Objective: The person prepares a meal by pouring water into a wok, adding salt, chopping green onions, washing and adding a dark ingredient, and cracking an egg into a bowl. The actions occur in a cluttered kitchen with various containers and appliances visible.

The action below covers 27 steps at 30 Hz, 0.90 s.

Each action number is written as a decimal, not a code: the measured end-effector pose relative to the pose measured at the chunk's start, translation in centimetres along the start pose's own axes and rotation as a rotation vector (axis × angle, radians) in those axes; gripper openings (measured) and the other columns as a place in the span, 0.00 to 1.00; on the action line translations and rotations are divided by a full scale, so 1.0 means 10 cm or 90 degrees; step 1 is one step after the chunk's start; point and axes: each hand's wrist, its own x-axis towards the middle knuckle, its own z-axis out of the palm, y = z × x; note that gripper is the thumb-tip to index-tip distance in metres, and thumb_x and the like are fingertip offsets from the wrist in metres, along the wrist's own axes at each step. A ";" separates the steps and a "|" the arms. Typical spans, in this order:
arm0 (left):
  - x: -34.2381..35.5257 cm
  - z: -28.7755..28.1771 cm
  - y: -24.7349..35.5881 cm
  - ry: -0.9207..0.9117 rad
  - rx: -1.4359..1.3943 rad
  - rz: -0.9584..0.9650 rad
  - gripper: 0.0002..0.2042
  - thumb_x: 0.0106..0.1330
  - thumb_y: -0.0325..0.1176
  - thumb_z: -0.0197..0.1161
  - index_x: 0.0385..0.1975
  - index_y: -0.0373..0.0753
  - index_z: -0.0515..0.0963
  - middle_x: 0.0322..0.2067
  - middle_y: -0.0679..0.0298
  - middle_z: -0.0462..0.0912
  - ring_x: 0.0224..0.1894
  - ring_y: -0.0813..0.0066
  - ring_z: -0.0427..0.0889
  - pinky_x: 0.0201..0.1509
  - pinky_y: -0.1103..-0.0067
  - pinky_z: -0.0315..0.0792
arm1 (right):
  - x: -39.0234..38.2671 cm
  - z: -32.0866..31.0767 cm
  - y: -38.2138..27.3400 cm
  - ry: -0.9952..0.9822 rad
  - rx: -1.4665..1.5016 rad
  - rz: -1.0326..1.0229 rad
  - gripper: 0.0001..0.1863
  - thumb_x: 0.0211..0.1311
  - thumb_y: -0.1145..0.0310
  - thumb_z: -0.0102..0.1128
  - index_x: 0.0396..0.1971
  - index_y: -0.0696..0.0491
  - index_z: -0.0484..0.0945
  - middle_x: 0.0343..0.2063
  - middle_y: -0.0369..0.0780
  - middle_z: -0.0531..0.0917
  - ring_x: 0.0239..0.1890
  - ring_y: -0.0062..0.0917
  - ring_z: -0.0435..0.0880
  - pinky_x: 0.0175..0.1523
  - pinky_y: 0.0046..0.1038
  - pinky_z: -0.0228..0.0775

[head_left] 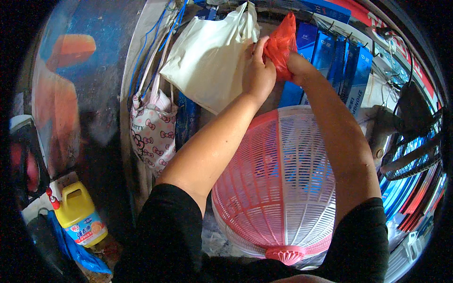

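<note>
Both arms reach up and forward to a red plastic bag (282, 45). My left hand (262, 73) grips its left side, some fingers hidden behind bag and palm. My right hand (300, 68) is closed on the bag's lower right edge, its fingertips out of sight. The bag is bunched, with a pointed top; whatever it may contain does not show. Just left of my left hand, a white plastic bag (210, 54) hangs from its handles and touches or nearly touches that hand.
A pink and white slatted dome cover (283, 188) stands below my forearms. Blue boxes (325, 54) line the back. A bow-print cloth bag (155, 129) hangs at left, above a yellow jug (80, 214). A dark fan (410, 146) is at right.
</note>
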 end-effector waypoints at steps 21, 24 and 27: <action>0.18 0.27 0.34 0.083 -0.061 -0.259 0.13 0.63 0.28 0.46 0.44 0.28 0.65 0.45 0.37 0.73 0.49 0.39 0.72 0.53 0.61 0.66 | 0.01 0.15 -0.08 0.167 0.335 -0.228 0.17 0.67 0.52 0.49 0.42 0.50 0.73 0.36 0.37 0.79 0.39 0.30 0.80 0.47 0.33 0.73; 0.21 0.29 0.36 0.115 -0.025 -0.244 0.14 0.63 0.29 0.47 0.45 0.28 0.64 0.43 0.37 0.74 0.46 0.39 0.74 0.51 0.60 0.67 | -0.04 0.16 -0.07 0.160 0.374 -0.247 0.17 0.67 0.52 0.51 0.42 0.50 0.74 0.35 0.36 0.80 0.38 0.29 0.80 0.46 0.33 0.73; 0.26 0.28 0.38 0.119 -0.049 -0.249 0.15 0.63 0.30 0.48 0.47 0.28 0.64 0.45 0.37 0.74 0.47 0.39 0.74 0.51 0.61 0.68 | -0.09 0.21 -0.11 0.136 0.427 -0.271 0.16 0.67 0.53 0.52 0.40 0.51 0.75 0.35 0.36 0.80 0.38 0.28 0.80 0.45 0.31 0.73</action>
